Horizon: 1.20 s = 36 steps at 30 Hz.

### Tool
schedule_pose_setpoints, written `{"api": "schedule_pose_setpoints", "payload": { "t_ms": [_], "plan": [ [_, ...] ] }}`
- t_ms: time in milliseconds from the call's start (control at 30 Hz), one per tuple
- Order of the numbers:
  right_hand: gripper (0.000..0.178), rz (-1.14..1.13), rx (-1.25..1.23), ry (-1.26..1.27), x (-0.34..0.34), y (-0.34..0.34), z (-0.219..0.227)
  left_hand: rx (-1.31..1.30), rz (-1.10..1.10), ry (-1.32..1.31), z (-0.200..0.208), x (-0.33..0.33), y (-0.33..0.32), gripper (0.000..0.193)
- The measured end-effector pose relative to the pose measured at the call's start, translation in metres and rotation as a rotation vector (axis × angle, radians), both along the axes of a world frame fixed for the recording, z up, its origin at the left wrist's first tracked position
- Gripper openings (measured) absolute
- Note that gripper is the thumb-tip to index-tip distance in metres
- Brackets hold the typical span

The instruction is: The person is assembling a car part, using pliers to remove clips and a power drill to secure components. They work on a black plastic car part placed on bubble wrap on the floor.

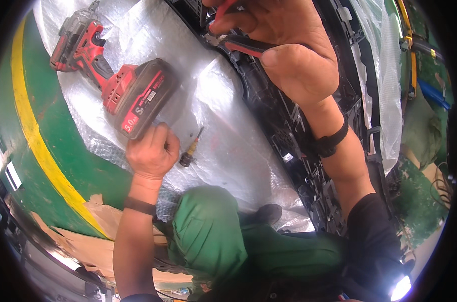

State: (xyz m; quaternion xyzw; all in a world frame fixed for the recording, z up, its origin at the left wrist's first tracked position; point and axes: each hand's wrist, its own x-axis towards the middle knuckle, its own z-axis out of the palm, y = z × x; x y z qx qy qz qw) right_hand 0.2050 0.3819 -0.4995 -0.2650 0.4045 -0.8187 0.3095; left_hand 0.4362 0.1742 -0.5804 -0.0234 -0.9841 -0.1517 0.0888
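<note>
Green floor curves around the left side, crossed by a yellow stripe that bends from ten o'clock down to eight. Silvery wrapping sheet covers the middle, and brown paper lies at eight o'clock. From twelve o'clock down to about four stretches a long black plastic part, ribbed and clipped along its length, with clear bubble wrap beyond it at two o'clock.

At one o'clock the right hand is curled around red-and-black-handled pliers, one handle lying against the thumb; the tool's head points toward eleven o'clock, over the near edge of the black part. Whether it bites on anything cannot be made out.

At nine o'clock the left hand is folded into a loose fist, just beside the battery end of a red-and-black cordless power tool, which lies on its side at ten o'clock. Whether the knuckles touch that battery, or the fingers pinch something, cannot be told. Just toward three o'clock from this fist, a small screwdriver with a yellowish handle rests on the sheet, its shaft aimed at one o'clock. Green trousers show at six o'clock.
</note>
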Motion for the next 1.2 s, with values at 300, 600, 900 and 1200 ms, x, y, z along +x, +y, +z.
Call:
{"api": "schedule_pose_setpoints", "payload": {
  "t_ms": [300,600,900,1200],
  "plan": [
    [0.075,0.076,0.017,-0.080,-0.014,-0.008,0.008,-0.014,0.001,0.010,0.001,-0.002,0.002,0.008],
    [0.066,-0.016,-0.067,-0.083,-0.011,-0.014,-0.002,-0.017,-0.002,0.013,0.001,-0.004,0.002,0.007],
    [0.047,-0.139,-0.171,-0.022,-0.012,-0.028,-0.008,-0.030,0.005,0.012,0.002,-0.003,0.002,0.005],
    [0.021,-0.578,-0.004,-0.442,-0.031,-0.038,-0.011,-0.072,0.041,0.036,-0.003,0.003,0.000,0.008]
  ]
}}
